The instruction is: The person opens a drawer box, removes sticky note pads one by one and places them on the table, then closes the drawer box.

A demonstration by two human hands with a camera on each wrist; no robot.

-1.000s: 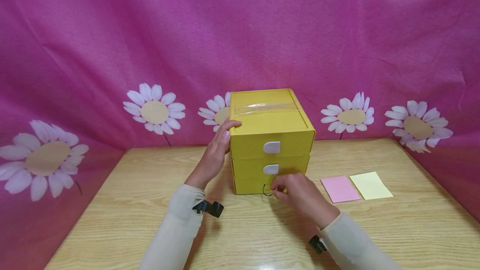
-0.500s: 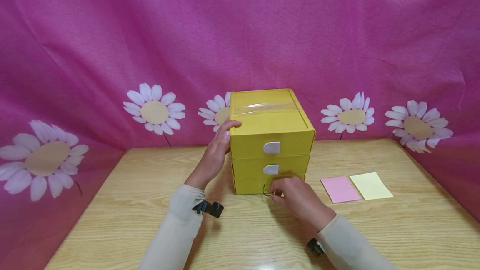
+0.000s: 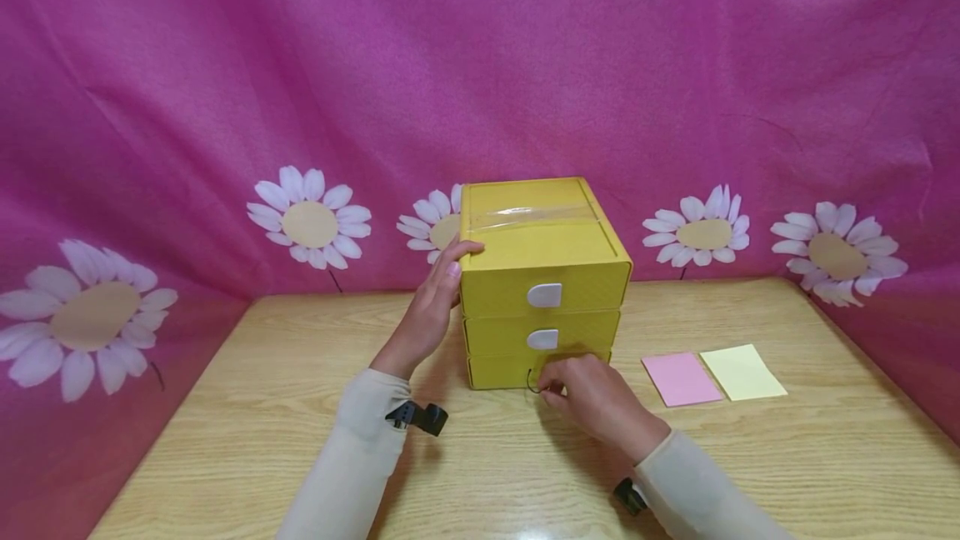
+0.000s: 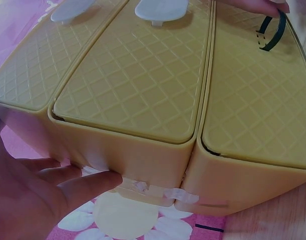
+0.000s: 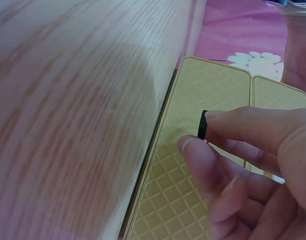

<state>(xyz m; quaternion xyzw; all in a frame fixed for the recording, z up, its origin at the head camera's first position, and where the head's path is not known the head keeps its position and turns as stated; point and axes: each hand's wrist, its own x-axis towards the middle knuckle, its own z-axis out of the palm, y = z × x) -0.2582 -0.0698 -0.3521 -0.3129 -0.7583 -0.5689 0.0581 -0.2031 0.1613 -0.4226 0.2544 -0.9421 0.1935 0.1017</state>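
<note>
A yellow three-drawer box (image 3: 540,240) stands on the table, all its drawers closed. White tabs mark the top drawer (image 3: 491,292) and the middle drawer (image 3: 491,338); the bottom drawer (image 3: 495,372) carries a black loop handle (image 4: 279,32). My left hand (image 3: 427,315) rests against the box's left side, fingertips at the top edge, with fingers fairly straight in the left wrist view. My right hand (image 3: 592,394) is at the bottom drawer's front. In the right wrist view its thumb and index finger pinch the black loop, partly hiding it.
Right of the box, a pink sticky-note pad (image 3: 681,379) and a pale yellow one (image 3: 742,372) lie side by side on the wooden table (image 3: 300,440). Clear tape (image 3: 532,215) crosses the box top. A pink curtain (image 3: 480,65) with daisies hangs behind.
Over the first half second my right hand shifted slightly left, its fingertips coming onto the black loop; since then it has stayed put. My left hand and the box have not moved.
</note>
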